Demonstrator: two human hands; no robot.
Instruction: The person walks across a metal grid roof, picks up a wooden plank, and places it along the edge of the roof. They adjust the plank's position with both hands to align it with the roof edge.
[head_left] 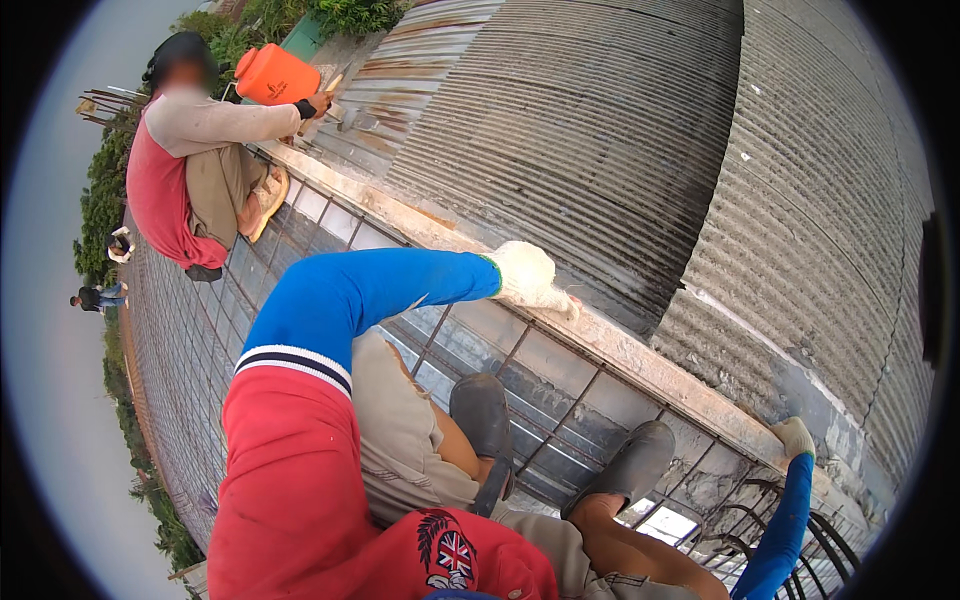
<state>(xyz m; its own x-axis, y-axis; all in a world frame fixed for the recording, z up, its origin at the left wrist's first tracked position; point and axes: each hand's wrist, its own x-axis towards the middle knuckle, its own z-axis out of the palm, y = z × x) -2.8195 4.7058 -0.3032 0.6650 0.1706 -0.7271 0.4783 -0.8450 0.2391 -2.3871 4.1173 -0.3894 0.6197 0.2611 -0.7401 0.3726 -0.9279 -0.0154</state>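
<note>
A long wooden board [640, 360] runs diagonally along the edge of a steel bar mesh [602, 372]. My left hand [528, 277], in a whitish knitted glove below a blue sleeve, is closed over the board near its middle. Farther right along the same board, my right hand [795, 438], gloved too, grips its edge; its fingers are mostly hidden. Both my feet, in dark clogs [630, 465], are on the mesh between my hands. Grey sheet metal [545, 385] shows beneath the bars.
Corrugated roofs [560, 120] lie just beyond the board. A crouching co-worker [185, 160] at the far left holds a wooden-handled tool [334, 88] by an orange container [278, 75]. Bent bars [825, 545] stick out at lower right. Two more people [105, 297] are far left.
</note>
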